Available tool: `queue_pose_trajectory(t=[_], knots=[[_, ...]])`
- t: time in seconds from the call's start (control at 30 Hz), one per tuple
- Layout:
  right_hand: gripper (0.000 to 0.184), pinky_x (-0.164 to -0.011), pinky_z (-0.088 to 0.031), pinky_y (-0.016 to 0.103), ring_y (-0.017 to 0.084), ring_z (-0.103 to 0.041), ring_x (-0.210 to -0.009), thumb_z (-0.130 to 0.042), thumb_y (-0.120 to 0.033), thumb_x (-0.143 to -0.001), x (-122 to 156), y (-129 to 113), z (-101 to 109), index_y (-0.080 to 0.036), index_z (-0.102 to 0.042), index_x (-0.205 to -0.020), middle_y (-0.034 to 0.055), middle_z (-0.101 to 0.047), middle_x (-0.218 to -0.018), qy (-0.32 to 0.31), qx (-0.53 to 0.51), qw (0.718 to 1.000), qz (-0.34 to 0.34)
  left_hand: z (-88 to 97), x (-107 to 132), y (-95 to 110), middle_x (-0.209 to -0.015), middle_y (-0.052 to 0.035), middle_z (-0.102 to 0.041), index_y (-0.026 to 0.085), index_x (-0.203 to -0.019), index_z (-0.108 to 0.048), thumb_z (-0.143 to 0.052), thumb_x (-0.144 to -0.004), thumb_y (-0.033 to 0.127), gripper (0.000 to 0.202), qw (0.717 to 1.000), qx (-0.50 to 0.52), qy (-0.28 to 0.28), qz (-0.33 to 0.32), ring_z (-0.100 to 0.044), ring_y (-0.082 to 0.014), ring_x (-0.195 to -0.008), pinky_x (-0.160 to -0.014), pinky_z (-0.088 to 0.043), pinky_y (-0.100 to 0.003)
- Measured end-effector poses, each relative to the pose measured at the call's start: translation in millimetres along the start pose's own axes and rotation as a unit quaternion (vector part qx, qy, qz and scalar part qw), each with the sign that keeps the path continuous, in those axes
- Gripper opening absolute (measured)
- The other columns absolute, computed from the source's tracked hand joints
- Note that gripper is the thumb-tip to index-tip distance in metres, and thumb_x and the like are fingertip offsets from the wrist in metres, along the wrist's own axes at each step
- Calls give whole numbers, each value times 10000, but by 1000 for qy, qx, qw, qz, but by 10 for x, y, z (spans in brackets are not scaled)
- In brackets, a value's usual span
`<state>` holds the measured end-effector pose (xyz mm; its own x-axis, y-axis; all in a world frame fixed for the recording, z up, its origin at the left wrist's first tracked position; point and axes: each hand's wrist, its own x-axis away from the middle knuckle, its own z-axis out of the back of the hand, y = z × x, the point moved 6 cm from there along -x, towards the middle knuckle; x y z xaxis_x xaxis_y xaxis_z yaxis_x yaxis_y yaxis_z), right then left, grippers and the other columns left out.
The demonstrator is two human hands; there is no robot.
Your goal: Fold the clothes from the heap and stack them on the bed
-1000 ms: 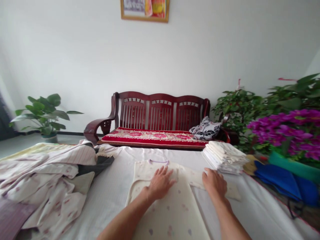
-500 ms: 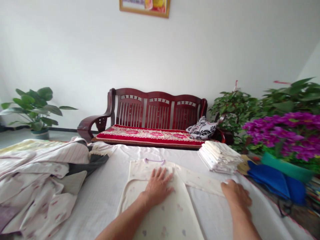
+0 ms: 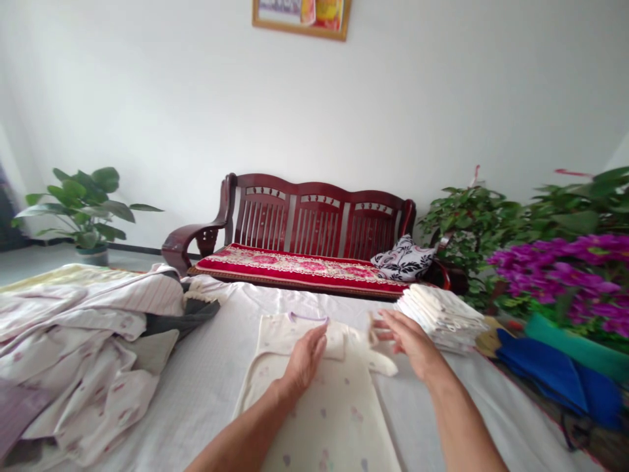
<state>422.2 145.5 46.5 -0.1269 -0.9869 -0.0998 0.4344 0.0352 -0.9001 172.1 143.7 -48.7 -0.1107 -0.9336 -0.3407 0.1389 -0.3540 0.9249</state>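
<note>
One stack (image 3: pixel 442 314) lay folded, a heap (image 3: pixel 88 341) unfolded; the left hand (image 3: pixel 302 360), grip apart, pressed the garment (image 3: pixel 324 413) while the right hand (image 3: pixel 410 344) pinched its sleeve (image 3: pixel 381 360).

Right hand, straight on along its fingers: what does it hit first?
The right hand points away and leftward. First in line is the folded-in sleeve of the cream garment, right at its fingertips; whether they touch is unclear.

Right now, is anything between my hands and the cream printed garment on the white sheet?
Nothing visible. The left hand lies flat on the cream printed garment near its neckline; the right hand is at its folded-over sleeve, though whether it grips is unclear.
</note>
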Motion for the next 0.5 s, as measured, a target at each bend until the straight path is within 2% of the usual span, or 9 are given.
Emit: queue_pose_trajectory(t=[0.03, 0.07, 0.13, 0.17, 0.27, 0.33, 0.43, 0.5], knots=[[523, -588, -470, 268, 248, -730, -903, -521, -572, -855, 18, -79, -158, -220, -647, -1220, 111, -753, -1098, -32, -59, 998, 12, 32, -18, -54, -1358, -164, -640, 142, -1360, -585, -473, -971, 440, 503, 997, 64, 13, 34, -624, -273, -1230, -1087, -471, -417], [543, -578, -456, 254, 233, -730, -889, -533, -595, -844, 28, -121, -268, -221, -640, -1222, 109, -748, -1120, -38, -89, 995, 20, 50, -37, -107, -1355, -189, -636, 116, -1375, -561, -442, -980, 492, 558, 990, 122, 18, 68, -645, -277, -1202, -1051, -498, -412], [548, -579, -448, 250, 224, -726, -863, -584, -594, -790, 9, -70, -390, -202, -658, -1166, 113, -746, -1125, -26, -93, 995, 17, 53, -82, -189, -1336, -216, -642, 81, -1406, -512, -400, -987, 549, 639, 973, 195, 5, 122, -680, -272, -1142, -991, -530, -388], [539, -582, -450, 258, 228, -723, -845, -606, -582, -753, -22, 16, -401, -191, -675, -1119, 116, -752, -1101, -9, -81, 997, 10, 57, -107, -224, -1310, -209, -660, 78, -1421, -491, -410, -983, 548, 647, 971, 193, 2, 143, -691, -262, -1117, -972, -535, -372], [549, -620, -484, 305, 252, -711, -813, -613, -560, -669, -166, 408, -311, -169, -703, -1043, 113, -768, -1005, 47, -49, 998, -8, 87, -170, -317, -1171, -153, -732, 80, -1458, -436, -557, -927, 464, 667, 977, 93, 18, 192, -706, -243, -1034, -916, -533, -338], [572, -682, -511, 336, 267, -704, -840, -625, -557, -641, -259, 662, -217, -157, -713, -1040, 112, -769, -969, 79, -32, 996, 4, 89, -205, -348, -1113, -135, -748, 70, -1453, -439, -653, -864, 405, 710, 978, 21, 35, 204, -705, -238, -977, -864, -522, -314], [589, -771, -536, 380, 298, -702, -912, -640, -584, -637, -334, 958, -177, -162, -727, -1037, 115, -771, -984, 84, -34, 996, -6, 32, -262, -363, -1063, -116, -751, 86, -1369, -530, -726, -798, 353, 660, 975, -59, 52, 208, -699, -218, -902, -774, -494, -268], [603, -828, -544, 412, 321, -701, -964, -652, -612, -623, -333, 1047, -220, -169, -731, -1023, 122, -772, -1009, 70, -53, 996, -14, -25, -318, -366, -961, -84, -755, 112, -1226, -632, -758, -748, 298, 528, 970, -95, 59, 218, -694, -212, -855, -722, -472, -250]])
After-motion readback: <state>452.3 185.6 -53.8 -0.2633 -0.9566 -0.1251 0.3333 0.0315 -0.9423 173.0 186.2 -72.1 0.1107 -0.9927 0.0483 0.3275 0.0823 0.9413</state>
